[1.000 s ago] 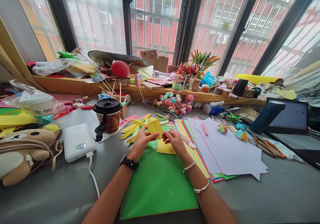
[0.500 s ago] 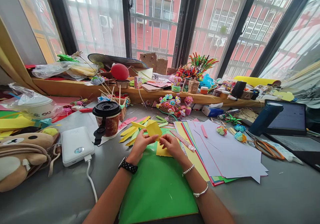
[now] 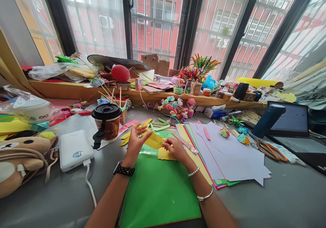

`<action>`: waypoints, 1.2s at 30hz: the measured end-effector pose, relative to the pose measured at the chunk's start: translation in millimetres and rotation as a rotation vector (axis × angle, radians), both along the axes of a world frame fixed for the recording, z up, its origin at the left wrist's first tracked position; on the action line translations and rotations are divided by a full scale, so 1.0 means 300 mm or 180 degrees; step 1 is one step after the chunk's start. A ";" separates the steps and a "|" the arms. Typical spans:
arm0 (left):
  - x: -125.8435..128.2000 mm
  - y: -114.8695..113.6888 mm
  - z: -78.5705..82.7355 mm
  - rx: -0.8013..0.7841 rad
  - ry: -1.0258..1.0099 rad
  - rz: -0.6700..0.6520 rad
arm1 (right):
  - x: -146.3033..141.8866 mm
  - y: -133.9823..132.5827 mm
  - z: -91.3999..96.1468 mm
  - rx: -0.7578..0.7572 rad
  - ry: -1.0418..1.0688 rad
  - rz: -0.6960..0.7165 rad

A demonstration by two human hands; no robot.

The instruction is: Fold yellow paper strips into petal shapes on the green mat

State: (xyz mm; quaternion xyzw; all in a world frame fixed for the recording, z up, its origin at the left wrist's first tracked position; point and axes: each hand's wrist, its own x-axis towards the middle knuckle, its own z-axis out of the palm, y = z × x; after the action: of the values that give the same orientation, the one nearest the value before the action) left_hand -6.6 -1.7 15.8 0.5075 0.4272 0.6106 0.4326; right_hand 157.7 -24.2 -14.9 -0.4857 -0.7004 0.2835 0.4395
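Note:
A folded piece of yellow paper [image 3: 155, 141] is held above the desk, its right corner pinched between the thumb and fingers of my right hand [image 3: 175, 148]. My left hand [image 3: 135, 142] is at the paper's left side with fingers spread apart; whether a fingertip touches it I cannot tell. Below lies a green board [image 3: 160, 187], and a flat yellow sheet [image 3: 166, 154] rests on its far part, under my right hand. Yellow paper strips [image 3: 124, 140] lie behind my left hand, partly hidden by it.
Left of my hands stand a lidded cup [image 3: 107, 122] and a white power bank [image 3: 75, 150] with a cable. To the right are a ruler [image 3: 185, 143], stacked paper sheets [image 3: 234, 156], scissors [image 3: 272, 151], a dark bottle [image 3: 268, 119] and a laptop [image 3: 289, 119]. Paper flowers [image 3: 174, 107] stand behind.
My left hand has let go of the yellow paper, moved left and spread its fingers. The paper has tipped lower in my right hand, which has hardly moved.

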 end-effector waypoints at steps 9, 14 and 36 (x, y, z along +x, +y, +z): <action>-0.012 0.000 -0.003 0.0614 0.2055 -0.1091 | 0.028 -0.018 0.033 -0.0059 -0.0777 0.0524; 0.003 0.004 -0.019 0.0125 0.1843 -0.1189 | 0.035 -0.013 0.037 0.0099 -0.0611 0.0178; 0.032 -0.011 -0.035 -0.0903 0.0439 -0.1321 | 0.009 -0.017 0.020 0.0792 -0.0613 -0.0157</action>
State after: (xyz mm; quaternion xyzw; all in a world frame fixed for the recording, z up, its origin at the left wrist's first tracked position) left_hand 2.9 -4.9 5.4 0.5590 0.4238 0.4067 0.5852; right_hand 160.4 -29.3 -9.0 -0.4695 -0.7568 0.1358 0.4339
